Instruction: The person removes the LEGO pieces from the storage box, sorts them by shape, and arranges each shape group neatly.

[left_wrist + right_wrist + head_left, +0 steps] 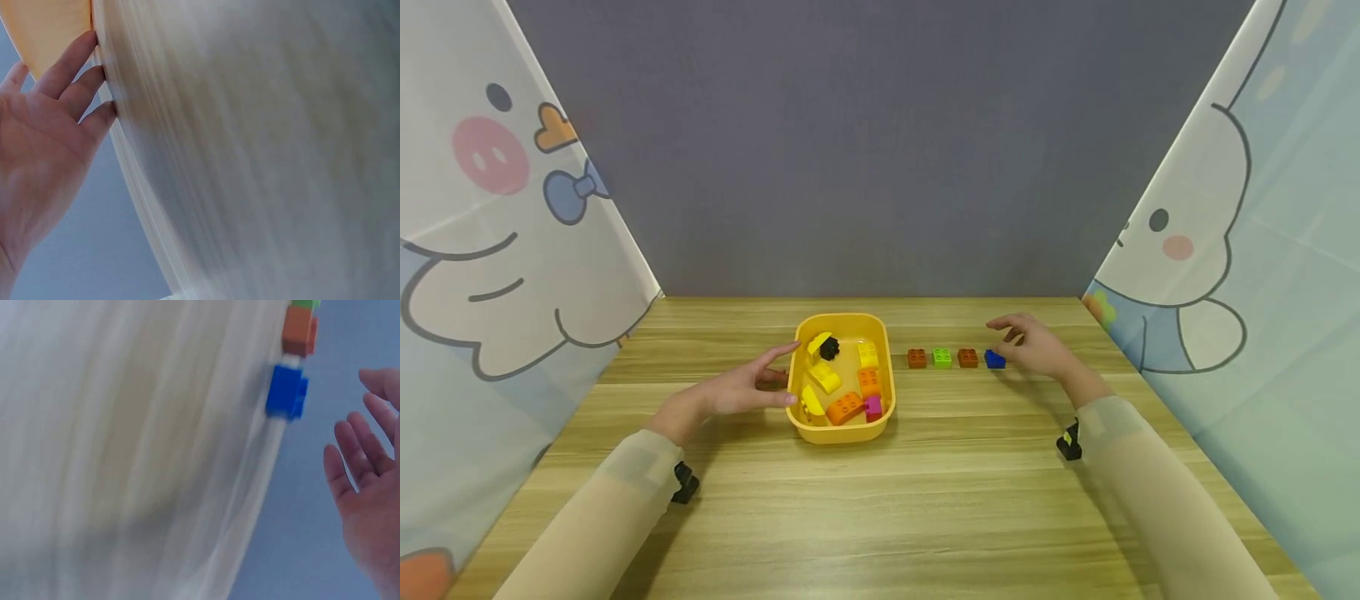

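Against the left side of a yellow plastic tub (841, 436) rests my left hand (741, 390), its thumb and forefinger spread along the rim. The left wrist view shows this hand (47, 134) with fingers extended, the lower fingertips at the wooden surface. My right hand (1033, 346) hovers beside a blue toy brick (995, 359). In the right wrist view a gap separates that hand (372, 481) from the blue brick (284, 392), and its relaxed fingers hold nothing. The blue brick ends a row with a brown brick (967, 358), a lime green brick (942, 357) and another brown brick (917, 358).
Inside the tub lie yellow bricks (826, 377), orange bricks (846, 408), a magenta brick (872, 408) and a small black piece (830, 348). The wooden table (850, 517) ends at a grey back panel (865, 167). Cartoon-printed curtains (1285, 250) flank both sides.
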`<act>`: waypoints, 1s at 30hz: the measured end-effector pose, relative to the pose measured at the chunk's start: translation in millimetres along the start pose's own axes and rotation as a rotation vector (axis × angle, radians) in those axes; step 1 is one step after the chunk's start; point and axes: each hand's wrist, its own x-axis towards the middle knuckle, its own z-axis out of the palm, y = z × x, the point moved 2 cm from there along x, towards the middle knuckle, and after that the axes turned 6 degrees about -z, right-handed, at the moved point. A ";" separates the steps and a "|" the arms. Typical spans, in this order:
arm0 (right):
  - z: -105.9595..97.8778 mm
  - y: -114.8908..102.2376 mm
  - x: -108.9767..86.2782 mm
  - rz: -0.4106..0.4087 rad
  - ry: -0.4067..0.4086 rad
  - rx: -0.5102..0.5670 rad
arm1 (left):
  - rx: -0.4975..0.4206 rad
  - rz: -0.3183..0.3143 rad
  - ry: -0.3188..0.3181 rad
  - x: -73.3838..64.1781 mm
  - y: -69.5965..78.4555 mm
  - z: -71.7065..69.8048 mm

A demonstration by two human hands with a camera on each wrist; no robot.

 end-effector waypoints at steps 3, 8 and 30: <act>4.3 -16.4 5.0 -0.037 0.005 0.009 | -0.001 -0.006 0.001 0.0 0.4 -0.1; 20.5 -48.0 13.6 -0.097 -0.025 0.038 | -0.003 -0.005 0.000 -0.3 -0.2 -0.2; 107.0 -158.9 75.3 -0.378 -0.184 0.121 | -0.007 0.015 -0.005 0.6 -0.6 -0.3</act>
